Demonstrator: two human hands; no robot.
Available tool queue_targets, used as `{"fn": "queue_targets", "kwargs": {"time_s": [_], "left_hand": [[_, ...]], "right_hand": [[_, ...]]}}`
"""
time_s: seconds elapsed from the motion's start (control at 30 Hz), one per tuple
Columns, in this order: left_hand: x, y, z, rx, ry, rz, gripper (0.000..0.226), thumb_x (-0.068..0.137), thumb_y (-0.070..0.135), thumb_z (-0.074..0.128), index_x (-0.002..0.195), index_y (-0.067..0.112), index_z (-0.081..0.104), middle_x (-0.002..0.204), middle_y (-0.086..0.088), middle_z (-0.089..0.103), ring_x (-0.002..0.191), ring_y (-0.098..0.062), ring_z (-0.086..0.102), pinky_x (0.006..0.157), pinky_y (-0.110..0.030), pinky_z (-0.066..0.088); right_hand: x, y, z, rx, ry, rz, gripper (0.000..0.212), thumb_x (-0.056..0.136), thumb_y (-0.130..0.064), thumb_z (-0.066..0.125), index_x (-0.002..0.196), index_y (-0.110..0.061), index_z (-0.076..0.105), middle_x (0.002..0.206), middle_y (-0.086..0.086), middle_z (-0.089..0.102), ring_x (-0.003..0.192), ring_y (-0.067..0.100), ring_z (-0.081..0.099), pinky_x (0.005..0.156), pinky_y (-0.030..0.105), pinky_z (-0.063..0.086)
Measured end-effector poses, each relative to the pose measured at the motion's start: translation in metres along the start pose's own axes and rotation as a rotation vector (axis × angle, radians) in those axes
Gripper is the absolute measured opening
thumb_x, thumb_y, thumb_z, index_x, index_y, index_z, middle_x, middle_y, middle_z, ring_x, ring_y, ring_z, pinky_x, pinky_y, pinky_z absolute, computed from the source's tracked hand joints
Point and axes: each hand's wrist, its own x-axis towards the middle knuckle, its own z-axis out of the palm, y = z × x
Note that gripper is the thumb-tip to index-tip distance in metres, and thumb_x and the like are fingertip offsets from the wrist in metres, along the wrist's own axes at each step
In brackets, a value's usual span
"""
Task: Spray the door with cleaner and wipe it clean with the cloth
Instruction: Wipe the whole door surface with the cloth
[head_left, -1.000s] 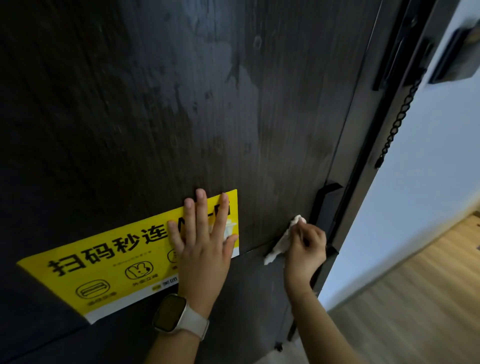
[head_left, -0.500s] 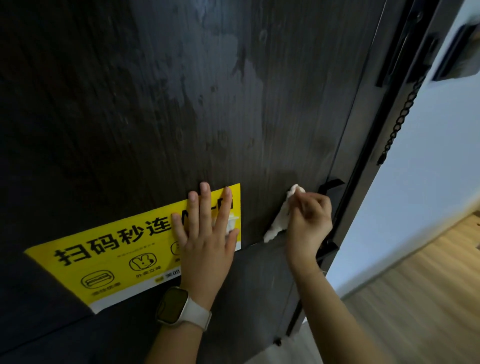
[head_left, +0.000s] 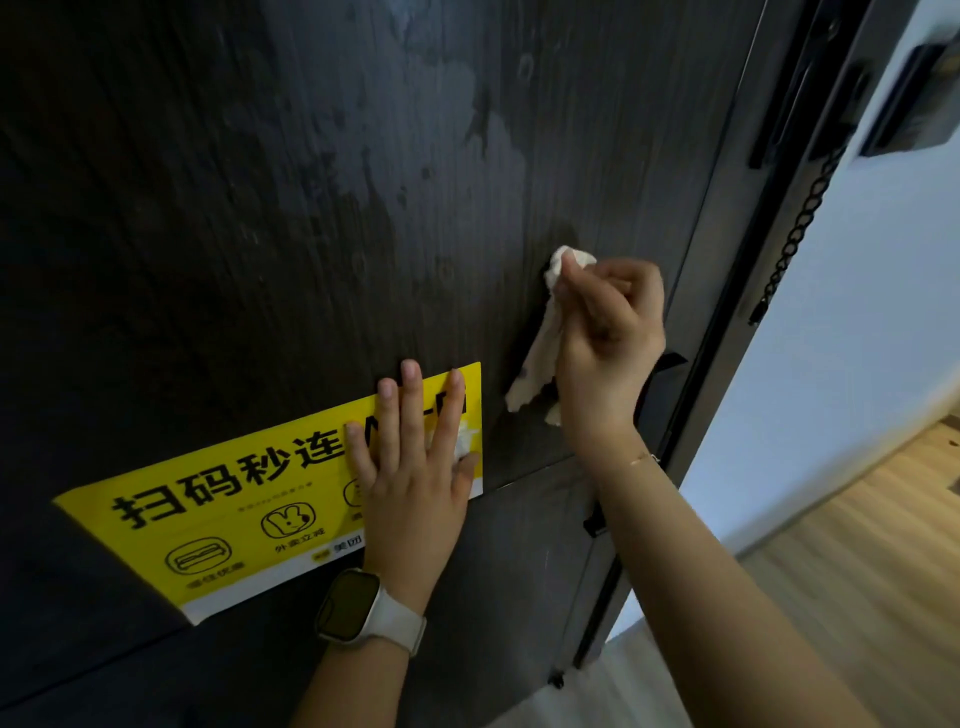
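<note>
Dark wood grain covers the tall charcoal door, and a paler, damp-looking smear spreads across its upper middle. A yellow rectangular sticker with black Chinese characters is stuck low on the door, tilted so its right end sits higher.

The left hand lies flat on the right end of that sticker, fingers straight and slightly spread, holding nothing. A white-strapped smartwatch with a dark square face sits on that wrist, just below the sticker's lower edge.

Just right of the sticker and a little above it, the right hand is curled round a crumpled white cloth, pinching its top against the door; the loose end hangs down to about the level of the sticker's top corner. A thin bracelet circles that wrist.

Right of the cloth hand, the black door handle pokes out from behind it. Further right again, beyond the door's edge, a black chain hangs down before a pale wall, and light wooden flooring shows lower down.
</note>
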Motion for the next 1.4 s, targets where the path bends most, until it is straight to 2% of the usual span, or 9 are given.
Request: {"fn": "queue_targets", "kwargs": {"time_s": [0.13, 0.27, 0.6, 0.7, 0.83, 0.93, 1.03, 1.2, 1.4], "left_hand": [[-0.001, 0.0, 0.001, -0.01, 0.013, -0.007, 0.111, 0.081, 0.045, 0.074, 0.158, 0.027, -0.003, 0.164, -0.009, -0.018, 0.151, -0.027, -0.014, 0.12, -0.05, -0.01], [0.0, -0.001, 0.0, -0.023, 0.016, 0.002, 0.11, 0.081, 0.045, 0.074, 0.158, 0.026, -0.003, 0.164, -0.009, -0.018, 0.151, -0.027, -0.014, 0.12, -0.05, -0.01], [-0.001, 0.0, 0.001, -0.006, 0.024, -0.009, 0.098, 0.089, 0.041, 0.066, 0.158, 0.027, -0.001, 0.164, -0.009, -0.018, 0.151, -0.027, -0.014, 0.12, -0.051, -0.009], [-0.001, 0.0, 0.001, -0.018, 0.019, -0.015, 0.099, 0.088, 0.04, 0.066, 0.158, 0.027, -0.002, 0.163, -0.009, -0.019, 0.151, -0.027, -0.015, 0.12, -0.05, -0.009], [0.0, 0.0, -0.003, -0.053, 0.004, -0.035, 0.092, 0.087, 0.05, 0.055, 0.158, 0.027, 0.001, 0.164, -0.006, -0.018, 0.152, -0.025, -0.014, 0.12, -0.049, -0.01], [0.001, 0.01, -0.012, -0.143, 0.005, -0.103, 0.085, 0.087, 0.052, 0.057, 0.157, 0.024, 0.018, 0.165, -0.008, -0.01, 0.152, -0.025, -0.012, 0.121, -0.049, -0.01], [0.005, 0.033, -0.02, -0.266, 0.048, -0.18, 0.075, 0.086, 0.043, 0.063, 0.152, 0.022, 0.033, 0.164, -0.011, 0.0, 0.152, -0.025, -0.009, 0.121, -0.051, -0.007], [0.044, 0.069, -0.016, -0.251, 0.067, 0.034, 0.075, 0.091, 0.041, 0.065, 0.154, 0.026, 0.026, 0.164, -0.009, 0.005, 0.153, -0.025, -0.002, 0.122, -0.051, -0.007], [0.079, 0.099, -0.001, -0.051, 0.011, 0.043, 0.083, 0.092, 0.056, 0.055, 0.158, 0.03, 0.012, 0.165, -0.007, -0.012, 0.15, -0.029, -0.017, 0.11, -0.068, -0.015]], "right_hand": [[-0.061, 0.02, -0.004, -0.038, -0.067, -0.055, 0.029, 0.085, 0.013, 0.063, 0.11, 0.0, 0.072, 0.101, 0.011, 0.05, 0.092, 0.017, 0.054, 0.08, 0.021, 0.044], [-0.127, 0.041, -0.021, -0.056, -0.258, 0.034, 0.025, 0.09, -0.001, 0.06, 0.111, -0.009, 0.071, 0.106, 0.002, 0.05, 0.092, 0.019, 0.056, 0.075, 0.029, 0.05], [-0.048, -0.001, 0.005, -0.012, -0.151, -0.108, 0.023, 0.088, 0.009, 0.063, 0.106, -0.001, 0.073, 0.101, 0.018, 0.056, 0.091, 0.032, 0.058, 0.074, 0.037, 0.05], [-0.1, 0.019, -0.012, -0.032, -0.276, -0.128, 0.025, 0.091, 0.002, 0.061, 0.111, -0.011, 0.069, 0.107, 0.006, 0.052, 0.091, 0.028, 0.057, 0.071, 0.04, 0.051], [-0.128, 0.031, -0.036, -0.105, -0.436, 0.028, 0.023, 0.095, -0.016, 0.053, 0.103, -0.011, 0.074, 0.1, -0.001, 0.053, 0.087, 0.019, 0.059, 0.068, 0.036, 0.053], [-0.108, 0.03, -0.058, -0.078, -0.364, 0.14, 0.023, 0.092, -0.007, 0.055, 0.103, -0.007, 0.075, 0.101, 0.003, 0.056, 0.091, 0.009, 0.058, 0.076, 0.017, 0.048], [-0.075, 0.042, -0.081, -0.088, -0.239, 0.252, 0.024, 0.085, 0.01, 0.065, 0.1, -0.005, 0.074, 0.101, 0.005, 0.056, 0.093, 0.008, 0.057, 0.078, 0.012, 0.045], [-0.016, 0.075, -0.084, -0.032, -0.045, 0.378, 0.018, 0.086, 0.003, 0.07, 0.099, -0.009, 0.075, 0.091, -0.005, 0.054, 0.087, 0.006, 0.058, 0.077, 0.012, 0.044], [0.025, 0.079, -0.055, 0.018, -0.002, 0.198, 0.021, 0.088, 0.001, 0.068, 0.107, -0.005, 0.073, 0.097, 0.005, 0.056, 0.09, 0.007, 0.057, 0.078, 0.014, 0.046]]}}
